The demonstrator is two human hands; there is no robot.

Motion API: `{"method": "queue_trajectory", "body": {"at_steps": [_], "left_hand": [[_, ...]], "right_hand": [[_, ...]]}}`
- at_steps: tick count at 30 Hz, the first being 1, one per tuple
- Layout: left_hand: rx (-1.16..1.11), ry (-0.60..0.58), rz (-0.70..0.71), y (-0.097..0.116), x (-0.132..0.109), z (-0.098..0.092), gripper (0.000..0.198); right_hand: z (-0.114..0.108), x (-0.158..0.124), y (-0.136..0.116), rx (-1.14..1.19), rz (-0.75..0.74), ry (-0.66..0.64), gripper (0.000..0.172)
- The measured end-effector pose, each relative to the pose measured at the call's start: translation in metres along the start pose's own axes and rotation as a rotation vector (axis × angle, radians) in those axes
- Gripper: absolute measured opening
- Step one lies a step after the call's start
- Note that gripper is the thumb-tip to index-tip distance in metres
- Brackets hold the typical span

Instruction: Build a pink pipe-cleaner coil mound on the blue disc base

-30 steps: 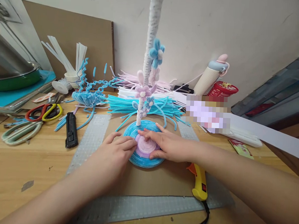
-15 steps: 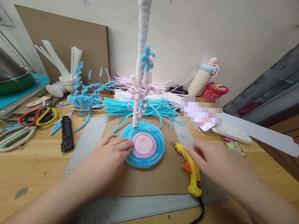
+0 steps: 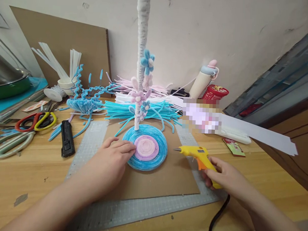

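My left hand point(image 3: 113, 158) lies over the left edge of a round disc point(image 3: 159, 160), its fingers stretched out and touching the top; the thumb is hidden. The disc is coiled blue around a lilac ring and pale pink centre. A white wrapped post point(image 3: 142, 40) stands upright at the disc's back edge, carrying a blue flower point(image 3: 147, 62), a lilac flower point(image 3: 137, 97) and smaller ones. On the right, my right hand point(image 3: 224, 174) is closed around the handle of a yellow hot glue gun point(image 3: 194, 151), whose nozzle points left towards the disc, apart from it.
Brown cardboard point(image 3: 166, 184) lies under the disc on a grey cutting mat point(image 3: 129, 211). Behind are blue pipe cleaners point(image 3: 144, 111). Leftward lie a black utility knife point(image 3: 67, 139), scissors point(image 3: 28, 122) and a blue coiled piece point(image 3: 83, 104). A bottle point(image 3: 201, 81) stands at the back right.
My right hand, blurred beside the glue gun before, now grips its handle. The gun has turned from lying on the mat to pointing left. My left hand stays at the disc.
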State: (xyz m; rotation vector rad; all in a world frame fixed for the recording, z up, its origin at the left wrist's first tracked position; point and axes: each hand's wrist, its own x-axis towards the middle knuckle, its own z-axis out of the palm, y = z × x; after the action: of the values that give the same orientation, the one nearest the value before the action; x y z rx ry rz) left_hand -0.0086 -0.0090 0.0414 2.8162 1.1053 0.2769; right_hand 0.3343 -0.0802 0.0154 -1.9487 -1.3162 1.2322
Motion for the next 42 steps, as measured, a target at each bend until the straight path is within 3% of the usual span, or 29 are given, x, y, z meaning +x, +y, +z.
{"method": "queue_trajectory", "body": {"at_steps": [4, 7, 10, 13, 18, 23, 26, 33, 42], "left_hand": [[-0.001, 0.014, 0.010, 0.000, 0.001, 0.001, 0.043], [0.005, 0.018, 0.011, 0.000, 0.001, 0.001, 0.043], [0.006, 0.012, 0.007, 0.000, 0.001, 0.001, 0.043], [0.005, 0.021, 0.006, 0.001, 0.001, 0.001, 0.043], [0.007, 0.023, 0.017, 0.002, 0.001, 0.001, 0.043], [0.001, -0.008, -0.002, 0.002, 0.001, 0.000, 0.043], [-0.005, -0.011, -0.010, 0.003, 0.001, 0.000, 0.043], [0.000, -0.002, -0.004, 0.003, 0.000, 0.000, 0.043], [0.010, 0.003, -0.004, 0.003, 0.001, 0.001, 0.044]], "right_hand": [[0.004, -0.012, 0.000, 0.645, 0.014, -0.294, 0.031], [0.015, -0.015, -0.004, 0.880, 0.059, -0.456, 0.035], [0.028, -0.013, -0.012, 0.959, 0.085, -0.450, 0.030], [0.038, -0.009, -0.019, 0.856, 0.077, -0.357, 0.022], [0.045, -0.011, -0.021, 0.747, -0.009, -0.338, 0.022], [0.045, -0.015, -0.027, 0.238, -0.040, -0.184, 0.028], [0.045, -0.015, -0.027, 0.061, -0.111, -0.189, 0.035], [0.049, -0.013, -0.024, 0.008, -0.208, -0.125, 0.046], [0.055, -0.014, -0.024, -0.086, -0.203, -0.052, 0.053]]}}
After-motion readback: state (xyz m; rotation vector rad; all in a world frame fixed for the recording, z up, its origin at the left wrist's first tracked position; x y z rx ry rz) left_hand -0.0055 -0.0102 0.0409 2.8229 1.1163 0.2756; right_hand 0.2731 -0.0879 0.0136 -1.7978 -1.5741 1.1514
